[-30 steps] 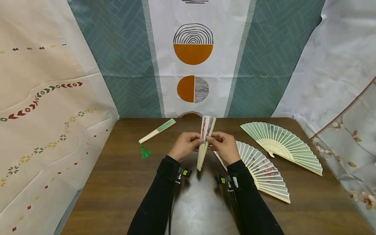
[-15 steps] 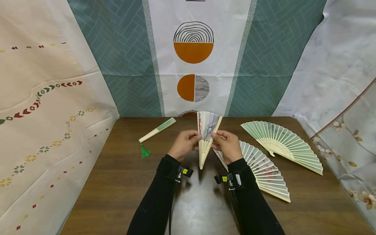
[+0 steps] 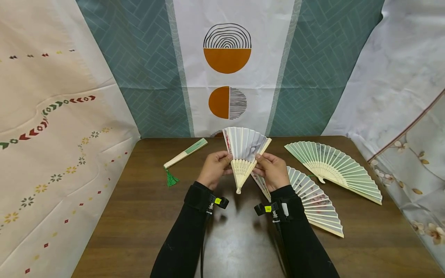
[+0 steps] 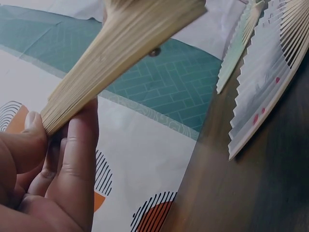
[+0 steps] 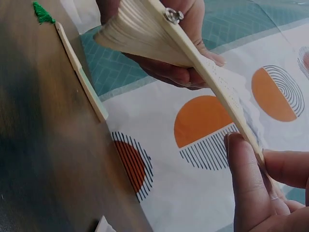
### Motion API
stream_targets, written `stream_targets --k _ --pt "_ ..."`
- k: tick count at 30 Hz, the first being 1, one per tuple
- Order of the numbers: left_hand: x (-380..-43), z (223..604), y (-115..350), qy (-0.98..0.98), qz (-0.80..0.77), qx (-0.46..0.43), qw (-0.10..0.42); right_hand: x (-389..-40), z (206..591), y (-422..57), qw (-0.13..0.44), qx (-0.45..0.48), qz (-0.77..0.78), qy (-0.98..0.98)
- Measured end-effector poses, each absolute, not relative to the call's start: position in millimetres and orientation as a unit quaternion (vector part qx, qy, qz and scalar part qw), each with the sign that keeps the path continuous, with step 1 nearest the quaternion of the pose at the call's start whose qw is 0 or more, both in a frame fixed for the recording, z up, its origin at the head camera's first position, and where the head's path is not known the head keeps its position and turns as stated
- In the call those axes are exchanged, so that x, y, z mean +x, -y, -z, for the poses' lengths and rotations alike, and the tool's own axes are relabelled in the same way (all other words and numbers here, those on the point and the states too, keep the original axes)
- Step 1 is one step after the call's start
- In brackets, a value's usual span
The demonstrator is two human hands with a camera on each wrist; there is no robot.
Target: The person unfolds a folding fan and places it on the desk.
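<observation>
A partly spread white folding fan (image 3: 245, 143) with pale wooden ribs is held up above the table's far half, its pivot end pointing down. The left hand (image 3: 213, 169) pinches its left edge between thumb and fingers. On the opposite side, the right hand (image 3: 274, 172) pinches the outer stick. Edge-on in the right wrist view, the fan's guard stick (image 5: 212, 79) shows a metal rivet near the pivot. The left wrist view shows its bunched ribs (image 4: 104, 63) with the thumb on one side and fingers on the other.
An open white fan (image 3: 318, 202) with a reddish print lies partly behind the right hand and forearm. Beyond it, an open green fan (image 3: 335, 166) rests at the right. A folded green fan (image 3: 185, 153) with a green tassel (image 3: 171, 179) lies at the left of the wooden table (image 3: 139, 224).
The held fan has gone from a nearly folded bundle to a partly spread wedge. The hands have moved slightly apart, each keeping hold of its edge.
</observation>
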State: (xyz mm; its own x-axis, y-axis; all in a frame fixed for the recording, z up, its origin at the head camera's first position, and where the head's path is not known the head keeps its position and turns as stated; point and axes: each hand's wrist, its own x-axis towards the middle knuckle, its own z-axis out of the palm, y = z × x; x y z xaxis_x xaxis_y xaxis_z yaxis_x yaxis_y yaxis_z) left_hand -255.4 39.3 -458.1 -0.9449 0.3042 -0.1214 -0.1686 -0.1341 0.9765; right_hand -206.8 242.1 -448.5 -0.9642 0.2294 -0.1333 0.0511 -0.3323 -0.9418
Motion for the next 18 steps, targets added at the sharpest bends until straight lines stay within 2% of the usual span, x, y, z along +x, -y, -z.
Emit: stream_targets --k 18 --pt "-255.9 454.0 -33.8 -0.610 -0.786 0.008 0.101 -207.9 448.7 -249.1 0.103 -0.132 -0.815 0.555"
